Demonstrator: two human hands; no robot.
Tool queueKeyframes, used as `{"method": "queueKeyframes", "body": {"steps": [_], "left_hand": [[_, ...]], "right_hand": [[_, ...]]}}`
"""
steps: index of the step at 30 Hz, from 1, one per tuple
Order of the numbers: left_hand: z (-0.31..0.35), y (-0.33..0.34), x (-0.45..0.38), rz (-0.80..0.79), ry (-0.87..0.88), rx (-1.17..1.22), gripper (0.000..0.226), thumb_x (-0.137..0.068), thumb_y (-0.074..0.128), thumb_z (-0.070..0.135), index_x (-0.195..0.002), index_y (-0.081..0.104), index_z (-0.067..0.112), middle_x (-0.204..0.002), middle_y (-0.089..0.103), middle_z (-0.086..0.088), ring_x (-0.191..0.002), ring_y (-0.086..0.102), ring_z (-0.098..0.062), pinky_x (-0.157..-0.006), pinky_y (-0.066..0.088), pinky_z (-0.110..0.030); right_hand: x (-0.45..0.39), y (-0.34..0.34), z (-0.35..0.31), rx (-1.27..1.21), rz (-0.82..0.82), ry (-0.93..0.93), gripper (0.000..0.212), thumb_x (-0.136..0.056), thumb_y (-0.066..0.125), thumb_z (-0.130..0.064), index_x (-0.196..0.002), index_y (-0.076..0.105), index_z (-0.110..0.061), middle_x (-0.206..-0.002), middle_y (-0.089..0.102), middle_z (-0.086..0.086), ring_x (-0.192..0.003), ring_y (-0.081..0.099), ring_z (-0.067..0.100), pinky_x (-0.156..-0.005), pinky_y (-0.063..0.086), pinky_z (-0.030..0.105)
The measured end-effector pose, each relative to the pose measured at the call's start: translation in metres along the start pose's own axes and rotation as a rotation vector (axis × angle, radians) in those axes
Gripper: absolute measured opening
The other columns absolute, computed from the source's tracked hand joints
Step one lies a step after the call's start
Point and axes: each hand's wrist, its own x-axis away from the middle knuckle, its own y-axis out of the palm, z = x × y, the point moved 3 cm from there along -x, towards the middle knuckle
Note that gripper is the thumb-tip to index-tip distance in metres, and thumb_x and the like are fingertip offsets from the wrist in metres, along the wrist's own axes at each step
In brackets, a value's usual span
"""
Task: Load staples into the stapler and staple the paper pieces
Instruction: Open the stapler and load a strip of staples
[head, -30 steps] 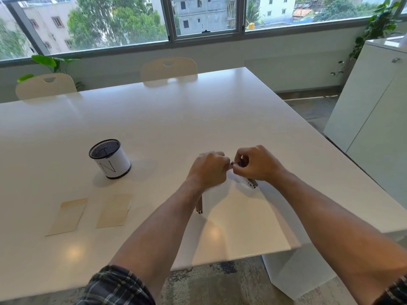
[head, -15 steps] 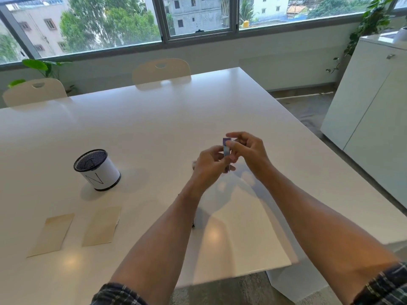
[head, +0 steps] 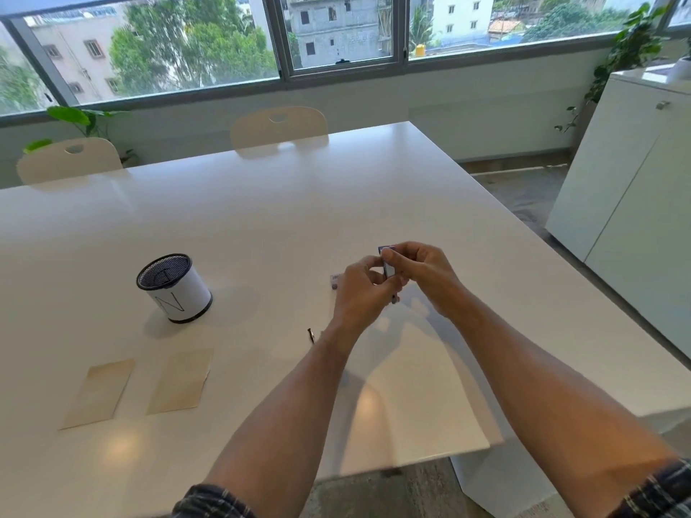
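Above the white table (head: 261, 226), my left hand (head: 359, 293) and my right hand (head: 424, 274) meet at the fingertips. Together they pinch a small purple and white staple box (head: 387, 264), held upright. A small white box part (head: 335, 280) lies on the table just behind my left hand, partly hidden. A thin dark tip (head: 310, 335) sticks out beside my left forearm; I cannot tell what it is. Two tan paper pieces (head: 99, 392) (head: 181, 381) lie flat side by side at the near left.
A mesh pen cup (head: 174, 287) with a white wrap stands left of my hands. Two chairs (head: 278, 127) (head: 69, 158) are at the table's far edge. A white cabinet (head: 635, 188) stands to the right. The table's right edge runs close to my right arm.
Both hands rose from the table surface, bringing the small box up between the fingertips. The fingers went from fists to a pinch. The view shifted slightly.
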Motion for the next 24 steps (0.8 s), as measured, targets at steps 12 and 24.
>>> {"method": "queueKeyframes", "body": {"steps": [12, 24], "left_hand": [[0.006, -0.007, 0.008, 0.020, -0.023, 0.105, 0.034, -0.089, 0.078, 0.021, -0.121, 0.070, 0.014, -0.089, 0.079, -0.003, -0.074, 0.078, -0.022, -0.069, 0.062, -0.036], [-0.005, -0.017, 0.016, -0.005, -0.204, 0.581, 0.041, -0.094, 0.073, 0.038, -0.120, 0.067, 0.007, -0.110, 0.076, -0.018, -0.099, 0.074, -0.041, -0.092, 0.060, -0.051]], "right_hand": [[0.006, 0.015, -0.002, 0.068, 0.141, -0.106, 0.021, -0.098, 0.070, -0.035, -0.102, 0.081, -0.017, -0.087, 0.077, 0.009, -0.077, 0.074, 0.025, -0.067, 0.061, 0.043], [0.005, 0.030, -0.014, 0.279, 0.149, -0.232, 0.025, -0.097, 0.069, -0.036, -0.110, 0.078, -0.017, -0.100, 0.071, -0.004, -0.086, 0.072, 0.016, -0.074, 0.063, 0.038]]}}
